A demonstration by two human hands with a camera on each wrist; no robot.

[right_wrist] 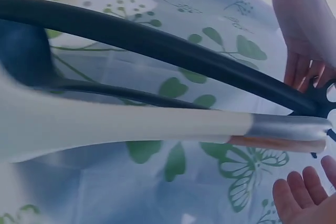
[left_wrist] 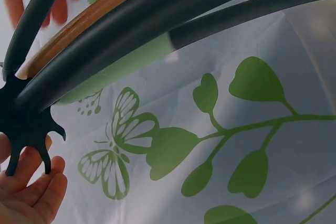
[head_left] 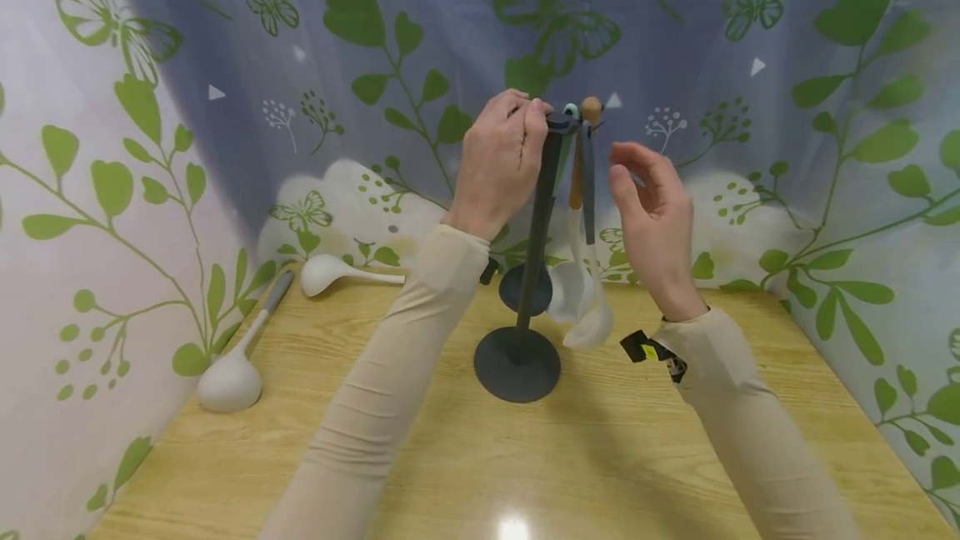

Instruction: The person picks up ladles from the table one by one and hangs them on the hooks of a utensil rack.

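While I watched from the head view, these lines held:

Stand axis: the dark utensil stand (head_left: 525,307) stood upright, its pole running straight up from a round base to a spoked hook crown (left_wrist: 23,129).
Stand place: it sat on the wooden table (head_left: 480,457) about midway between the left and right edges, nearer the back edge than the front.
Hanging pieces: a wooden-handled spatula (head_left: 573,223) and a grey-handled white spoon (head_left: 592,273) hung from the crown, handles up, heads down, just beside the pole.
Left hand: my left hand (head_left: 498,161) pinched the crown at the pole's top, fingers curled on it.
Right hand: my right hand (head_left: 652,211) hovered just right of the hanging handles, fingers relaxed and spread, holding nothing.
Loose pieces: a white ladle (head_left: 337,272) lay near the back edge at left; a larger grey-handled ladle (head_left: 236,365) lay along the left edge.
Open room: bare wood showed in front of the base and toward the right edge.
Surroundings: a leaf-and-butterfly printed curtain (head_left: 825,107) closed in the table at back and both sides.
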